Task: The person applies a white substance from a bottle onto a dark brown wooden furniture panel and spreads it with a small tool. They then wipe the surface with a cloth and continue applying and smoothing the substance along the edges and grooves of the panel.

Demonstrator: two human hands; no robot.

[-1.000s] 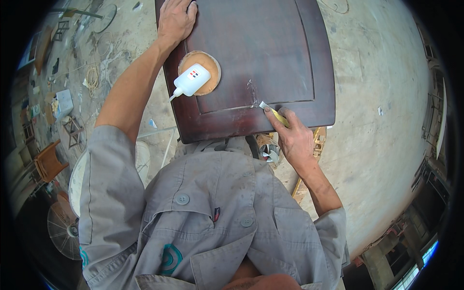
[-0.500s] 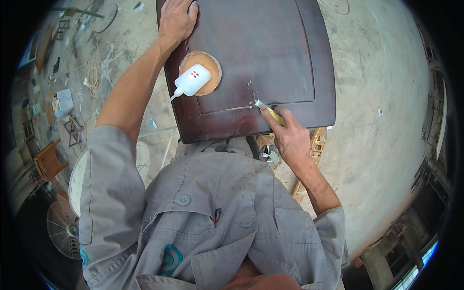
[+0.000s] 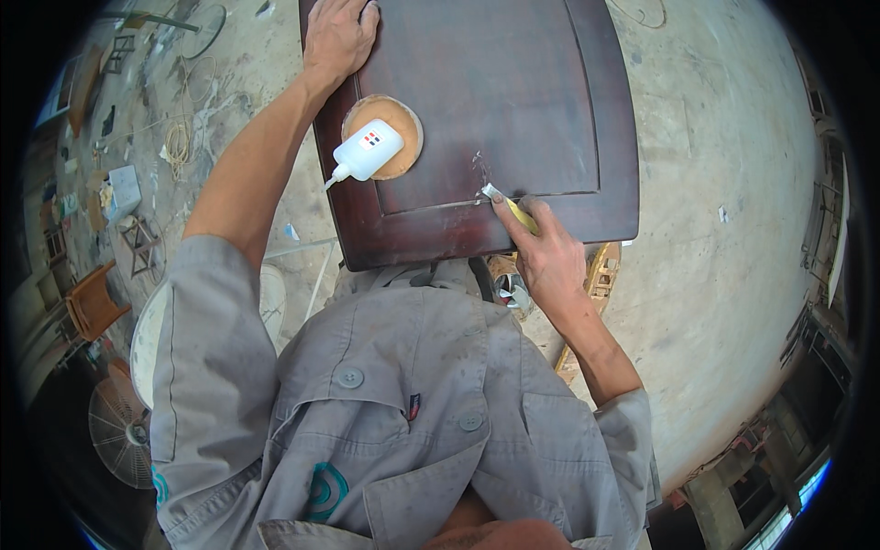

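Observation:
A dark reddish-brown panelled wooden door (image 3: pixel 513 101) lies in front of me, its near edge at my waist. My right hand (image 3: pixel 550 252) is closed round a yellow-handled scraper (image 3: pixel 521 214). Its flat metal blade touches the panel by the lower groove, beside whitish smears (image 3: pixel 479 165). My left hand (image 3: pixel 341 35) lies on the door's left edge, fingers stretched forward and partly cut off by the frame's top. Nearer to me, a white squeeze bottle (image 3: pixel 368 149) with a narrow nozzle lies on a round dish of tan material (image 3: pixel 409 158), on the door's left side.
Below the door's near edge are an open can-like container (image 3: pixel 510 291) and a yellowish wooden piece (image 3: pixel 602 272). On the concrete floor (image 3: pixel 715 137) at left lie a coiled cord (image 3: pixel 177 142), a white box (image 3: pixel 122 191), a small stool (image 3: pixel 139 246) and a round fan (image 3: pixel 119 431).
The scraper and my right hand have shifted very slightly up and left. My left hand, the bottle and the dish keep their places on the door.

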